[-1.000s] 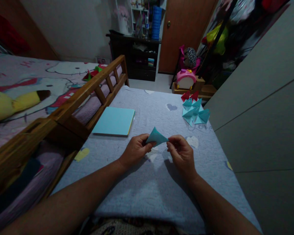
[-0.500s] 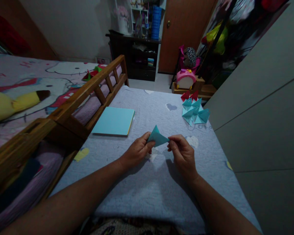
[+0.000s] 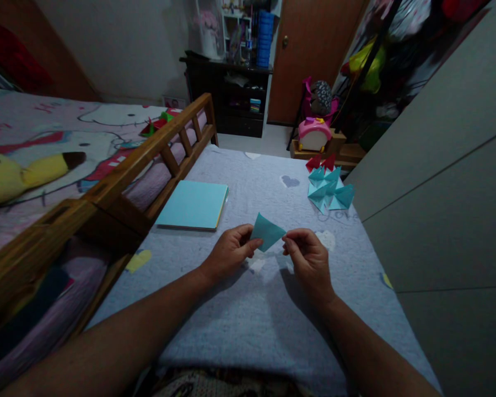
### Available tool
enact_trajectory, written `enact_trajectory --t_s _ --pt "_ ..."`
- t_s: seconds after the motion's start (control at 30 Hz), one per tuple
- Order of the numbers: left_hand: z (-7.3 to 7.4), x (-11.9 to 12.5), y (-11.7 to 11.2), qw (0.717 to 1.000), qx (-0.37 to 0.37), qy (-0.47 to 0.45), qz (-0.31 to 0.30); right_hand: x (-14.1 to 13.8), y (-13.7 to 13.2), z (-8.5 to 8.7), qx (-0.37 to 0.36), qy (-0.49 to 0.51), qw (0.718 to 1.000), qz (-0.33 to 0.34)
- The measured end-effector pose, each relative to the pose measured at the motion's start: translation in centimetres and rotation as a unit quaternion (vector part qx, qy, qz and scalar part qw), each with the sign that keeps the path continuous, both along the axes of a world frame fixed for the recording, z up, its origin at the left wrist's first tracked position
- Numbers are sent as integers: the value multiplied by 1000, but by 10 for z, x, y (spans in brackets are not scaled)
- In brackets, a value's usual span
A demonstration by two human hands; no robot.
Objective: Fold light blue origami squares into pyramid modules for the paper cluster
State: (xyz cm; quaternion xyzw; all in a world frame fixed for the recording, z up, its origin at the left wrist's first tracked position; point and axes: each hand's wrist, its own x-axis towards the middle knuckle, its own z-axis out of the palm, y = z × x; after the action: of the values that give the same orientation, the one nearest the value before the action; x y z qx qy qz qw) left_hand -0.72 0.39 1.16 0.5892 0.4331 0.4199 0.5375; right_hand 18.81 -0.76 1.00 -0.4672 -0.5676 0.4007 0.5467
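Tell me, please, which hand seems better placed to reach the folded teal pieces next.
Probably the right hand: it is nearer the folded teal pieces and only pinches one corner of the teal paper, while the left hand grips its opposite side.

The folded teal paper (image 3: 268,232) shows a broader, flatter face than in both earlier pictures. Its upper edge, which dipped inward on the way to a thin tip at the right hand (image 3: 309,260), now runs nearly straight to that hand. The lower corner hangs a little further toward the near edge of the bedspread (image 3: 231,331). Since half a second ago, the top corner has shifted slightly toward the bedspread's left edge.
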Motion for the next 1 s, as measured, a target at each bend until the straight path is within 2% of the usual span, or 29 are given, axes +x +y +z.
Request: enact_trajectory --t_s 0.23,0.5,0.73,1.0 --pt "-2 -1 0 1000 15 16 -5 1 0 -4 22 -13 1000 -9" --pt "0 1 -2 998 45 39 -9 0 0 5 90 -84 992 1" --pt "-6 0 -5 996 72 40 38 0 -1 8 95 -93 991 22" --pt "-5 -4 -7 988 123 93 5 0 -1 10 100 -92 990 33"
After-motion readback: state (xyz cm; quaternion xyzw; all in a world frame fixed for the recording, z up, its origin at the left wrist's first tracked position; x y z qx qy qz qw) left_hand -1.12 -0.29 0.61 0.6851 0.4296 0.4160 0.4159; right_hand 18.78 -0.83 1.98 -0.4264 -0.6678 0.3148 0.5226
